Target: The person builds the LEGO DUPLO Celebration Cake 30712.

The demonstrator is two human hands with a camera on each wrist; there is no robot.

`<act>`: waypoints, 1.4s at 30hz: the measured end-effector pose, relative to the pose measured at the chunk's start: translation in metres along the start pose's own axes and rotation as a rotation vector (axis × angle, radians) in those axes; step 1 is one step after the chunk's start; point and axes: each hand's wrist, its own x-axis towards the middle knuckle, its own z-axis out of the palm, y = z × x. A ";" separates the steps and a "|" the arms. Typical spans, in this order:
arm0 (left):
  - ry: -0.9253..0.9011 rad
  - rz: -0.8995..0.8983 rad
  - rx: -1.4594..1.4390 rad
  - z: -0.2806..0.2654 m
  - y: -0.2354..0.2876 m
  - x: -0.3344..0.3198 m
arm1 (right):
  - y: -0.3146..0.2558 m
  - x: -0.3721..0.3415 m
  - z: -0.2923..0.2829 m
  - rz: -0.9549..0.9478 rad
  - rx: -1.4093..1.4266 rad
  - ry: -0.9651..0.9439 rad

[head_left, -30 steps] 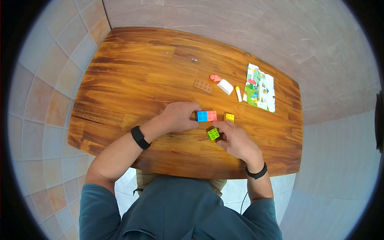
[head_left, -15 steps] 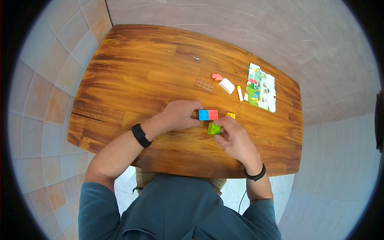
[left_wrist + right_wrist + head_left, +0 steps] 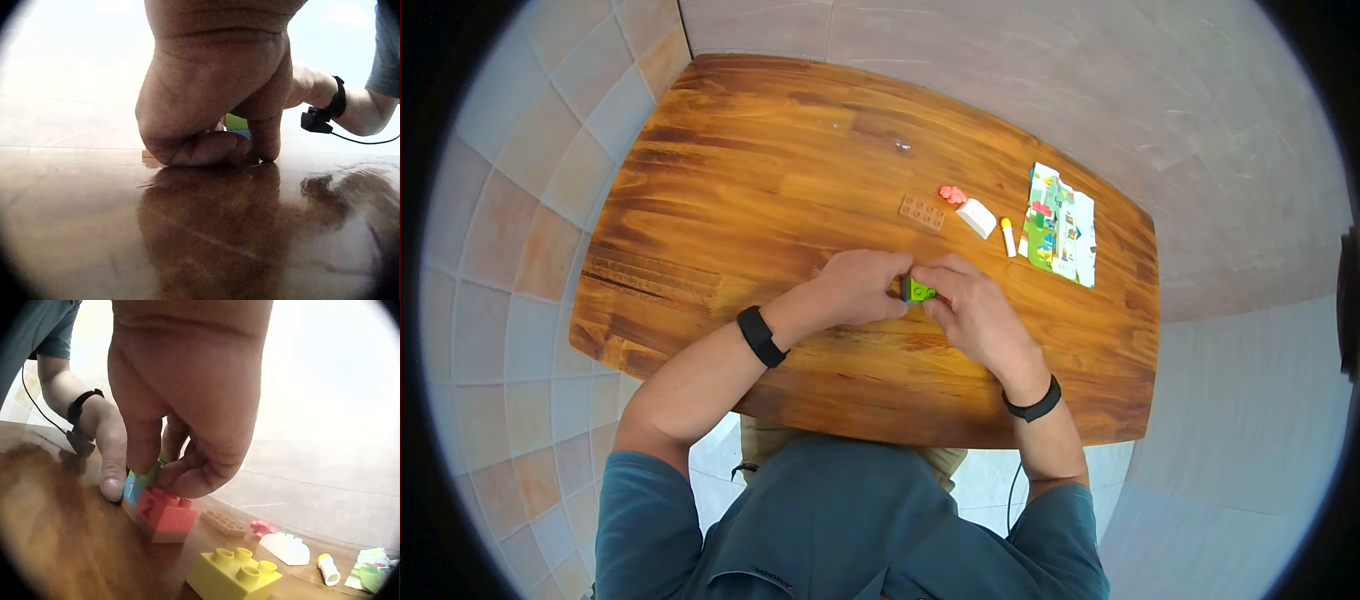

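In the head view the left hand (image 3: 865, 287) grips the end of the blue brick, which its fingers mostly cover. The right hand (image 3: 982, 312) pinches the green brick (image 3: 918, 291) from the right. In the right wrist view the green brick (image 3: 142, 479) is over the blue brick (image 3: 132, 490), marked 1; whether it is fully seated cannot be told. The red brick (image 3: 167, 515), marked 2, stands against the blue one, under the right hand's fingers. Beside it is a yellow brick (image 3: 234, 575). The left wrist view shows a little green (image 3: 235, 122) between the left fingers and thumb.
Beyond the hands on the wooden table (image 3: 740, 170) lie a brown studded plate (image 3: 922, 212), a coral-red piece (image 3: 952, 194), a white curved piece (image 3: 976, 218), a white tube with a yellow top (image 3: 1008, 238) and a printed sheet (image 3: 1060, 228).
The right hand has picked up the green brick from in front of the pair and brought it up and left over the blue brick. The left hand has stayed by the blue brick.
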 end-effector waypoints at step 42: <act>-0.115 -0.169 0.019 -0.015 0.025 0.000 | 0.076 -0.069 -0.021 0.223 0.045 -0.048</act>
